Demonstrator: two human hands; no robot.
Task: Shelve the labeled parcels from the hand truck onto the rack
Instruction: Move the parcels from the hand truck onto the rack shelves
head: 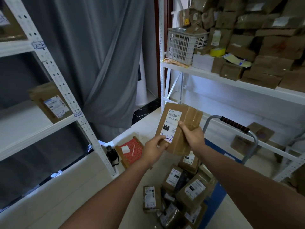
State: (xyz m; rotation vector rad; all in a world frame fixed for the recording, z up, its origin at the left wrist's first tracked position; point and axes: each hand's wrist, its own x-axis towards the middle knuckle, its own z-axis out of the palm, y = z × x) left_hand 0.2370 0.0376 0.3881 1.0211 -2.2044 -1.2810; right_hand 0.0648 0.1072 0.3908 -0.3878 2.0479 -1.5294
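Observation:
I hold a flat brown cardboard parcel [186,121] upright in front of me, its white label marked "2-2-2" in blue pen. My left hand [154,148] pinches its lower left corner, thumb on the label. My right hand [192,135] grips its lower right side. Below, several labeled brown parcels [184,192] lie piled on the blue hand truck [214,200], whose grey handle [234,125] has a black and red grip. The white rack [54,71] stands at left, with handwritten tags "2-2" and "2-1" on its post.
One labeled parcel [49,103] sits on the left rack's middle shelf. A second white rack [231,80] at right is stacked with boxes, a grey crate [183,43] and yellow tape. A red patterned box [130,152] and a black object lie on the floor. Grey curtain behind.

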